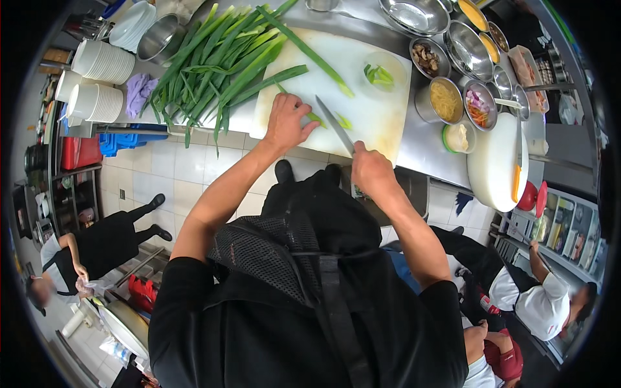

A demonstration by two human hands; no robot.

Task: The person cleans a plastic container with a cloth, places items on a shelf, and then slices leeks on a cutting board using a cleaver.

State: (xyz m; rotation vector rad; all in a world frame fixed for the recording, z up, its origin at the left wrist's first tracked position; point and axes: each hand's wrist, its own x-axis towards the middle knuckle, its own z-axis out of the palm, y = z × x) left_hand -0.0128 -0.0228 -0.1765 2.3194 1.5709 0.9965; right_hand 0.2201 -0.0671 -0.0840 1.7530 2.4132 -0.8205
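On the white cutting board [310, 53], my left hand [287, 121] presses a green leek or scallion stalk [315, 119] with its fingertips. My right hand [371, 167] grips a kitchen knife [335, 124], its blade pointing up and left over the board, beside a cut green piece [343, 121]. A long green stalk [318, 57] lies farther up the board. A large pile of green stalks [218, 68] spreads from the board's left side over the counter edge. At the board's upper right, a clear round container [388, 72] holds cut green pieces [378, 75].
Right of the board stand metal bowls with noodles [442, 101], chopped onion and carrot [478, 104] and brown pieces [425, 59]. Stacked white bowls [103, 60] and a purple cloth [139, 92] are at the left. Co-workers stand behind at left [92, 242] and right [529, 296].
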